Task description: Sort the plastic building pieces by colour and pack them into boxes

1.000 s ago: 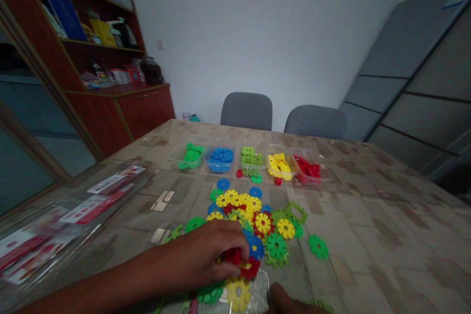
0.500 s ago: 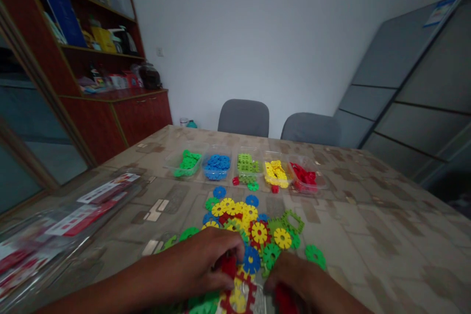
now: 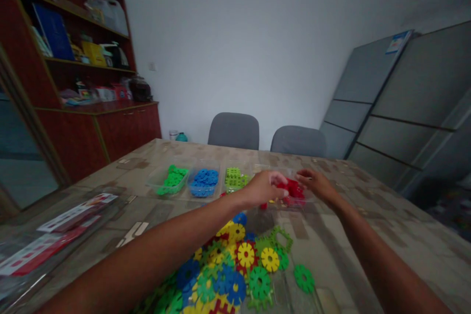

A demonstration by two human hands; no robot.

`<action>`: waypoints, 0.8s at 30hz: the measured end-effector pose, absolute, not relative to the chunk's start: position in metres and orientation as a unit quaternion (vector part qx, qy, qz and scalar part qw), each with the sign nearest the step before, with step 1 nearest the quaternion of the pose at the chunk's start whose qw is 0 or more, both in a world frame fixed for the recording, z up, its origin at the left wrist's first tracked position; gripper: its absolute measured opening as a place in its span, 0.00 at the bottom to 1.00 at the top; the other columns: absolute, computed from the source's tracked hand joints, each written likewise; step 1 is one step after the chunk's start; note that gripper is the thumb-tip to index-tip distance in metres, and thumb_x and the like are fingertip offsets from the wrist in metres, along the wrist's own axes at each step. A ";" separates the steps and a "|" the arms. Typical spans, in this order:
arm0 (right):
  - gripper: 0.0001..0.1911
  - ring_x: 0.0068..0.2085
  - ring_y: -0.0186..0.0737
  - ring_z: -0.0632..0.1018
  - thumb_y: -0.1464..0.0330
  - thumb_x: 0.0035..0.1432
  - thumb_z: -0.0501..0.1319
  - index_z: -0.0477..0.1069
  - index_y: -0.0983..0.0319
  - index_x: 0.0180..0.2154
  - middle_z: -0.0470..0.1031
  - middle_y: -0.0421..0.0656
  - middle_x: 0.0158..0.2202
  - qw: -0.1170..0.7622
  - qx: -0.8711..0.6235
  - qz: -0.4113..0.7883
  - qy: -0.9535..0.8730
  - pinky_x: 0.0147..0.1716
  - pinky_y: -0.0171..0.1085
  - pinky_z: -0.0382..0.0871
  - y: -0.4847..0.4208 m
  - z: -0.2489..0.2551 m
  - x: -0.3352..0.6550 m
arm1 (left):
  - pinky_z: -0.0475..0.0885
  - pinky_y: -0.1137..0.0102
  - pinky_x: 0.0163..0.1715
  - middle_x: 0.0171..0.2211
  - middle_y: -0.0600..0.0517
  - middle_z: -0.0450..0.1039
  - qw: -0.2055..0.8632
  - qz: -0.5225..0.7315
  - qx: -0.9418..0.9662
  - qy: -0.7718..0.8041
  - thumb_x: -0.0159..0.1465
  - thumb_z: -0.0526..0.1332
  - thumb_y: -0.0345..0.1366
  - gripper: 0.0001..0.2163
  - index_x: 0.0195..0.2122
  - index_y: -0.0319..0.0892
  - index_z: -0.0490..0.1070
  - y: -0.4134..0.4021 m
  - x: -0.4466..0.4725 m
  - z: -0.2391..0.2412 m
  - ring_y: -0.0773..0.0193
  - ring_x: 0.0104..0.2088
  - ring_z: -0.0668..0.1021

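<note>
My left hand (image 3: 265,187) is at the near left side of the clear box of red pieces (image 3: 296,201), its fingers and thumb curled around red plastic building pieces (image 3: 282,186). Where the held pieces end and those in the box begin is hard to see. Over the right side of the same box is my right hand (image 3: 315,184), fingers apart and bent slightly, with nothing visible in them. My left hand and wrist mostly cover the box of yellow pieces. Below my arms lies a heap of notched discs, among them a yellow disc (image 3: 270,259) and a blue disc (image 3: 235,287).
Clear boxes hold green discs (image 3: 172,179), blue discs (image 3: 204,180) and light green square pieces (image 3: 233,178). A green disc (image 3: 304,278) lies right of the heap. Plastic packaging (image 3: 69,228) is on the table's left. Two grey chairs (image 3: 234,130) stand beyond.
Both hands have moved forward from the near heap to the box of red pieces. The right hand has let go of its red piece. The view has tilted up slightly.
</note>
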State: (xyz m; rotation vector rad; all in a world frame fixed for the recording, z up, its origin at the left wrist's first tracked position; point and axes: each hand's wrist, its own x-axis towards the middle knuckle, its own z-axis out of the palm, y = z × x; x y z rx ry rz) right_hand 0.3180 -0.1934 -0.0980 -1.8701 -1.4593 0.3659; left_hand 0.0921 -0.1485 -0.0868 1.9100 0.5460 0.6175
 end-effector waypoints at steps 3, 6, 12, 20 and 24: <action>0.11 0.37 0.38 0.78 0.63 0.65 0.60 0.72 0.64 0.45 0.76 0.43 0.42 0.370 -0.737 0.141 -0.548 0.37 0.42 0.75 -0.191 -0.101 0.322 | 0.74 0.66 0.38 0.45 0.46 0.73 0.488 0.282 0.784 0.261 0.64 0.64 0.34 0.12 0.48 0.36 0.70 -0.129 0.134 -0.082 0.60 0.39 0.77; 0.09 0.34 0.39 0.79 0.65 0.62 0.61 0.73 0.64 0.41 0.78 0.43 0.37 0.375 -0.724 0.160 -0.557 0.37 0.41 0.74 -0.212 -0.109 0.317 | 0.76 0.61 0.40 0.47 0.46 0.72 0.472 0.282 0.789 0.273 0.67 0.62 0.35 0.12 0.50 0.38 0.69 -0.122 0.137 -0.088 0.58 0.41 0.77; 0.15 0.30 0.43 0.78 0.57 0.54 0.59 0.75 0.61 0.36 0.78 0.43 0.29 0.387 -0.687 0.218 -0.575 0.30 0.40 0.73 -0.263 -0.121 0.298 | 0.72 0.70 0.34 0.37 0.48 0.78 0.450 0.239 0.824 0.247 0.60 0.61 0.27 0.12 0.45 0.35 0.75 -0.138 0.045 -0.098 0.61 0.34 0.78; 0.10 0.36 0.44 0.78 0.66 0.60 0.56 0.75 0.61 0.37 0.79 0.46 0.36 0.273 -0.571 0.262 -0.729 0.36 0.40 0.70 -0.275 -0.115 0.213 | 0.69 0.69 0.40 0.40 0.49 0.78 0.280 0.143 0.920 0.235 0.63 0.59 0.34 0.11 0.46 0.40 0.74 -0.162 -0.089 -0.096 0.60 0.38 0.77; 0.12 0.41 0.43 0.77 0.75 0.60 0.53 0.74 0.62 0.38 0.78 0.47 0.39 0.206 -0.517 0.226 -0.800 0.43 0.39 0.68 -0.261 -0.119 0.156 | 0.66 0.64 0.51 0.50 0.45 0.74 0.212 0.143 0.928 0.270 0.66 0.56 0.34 0.14 0.52 0.41 0.71 -0.164 -0.112 -0.124 0.55 0.48 0.74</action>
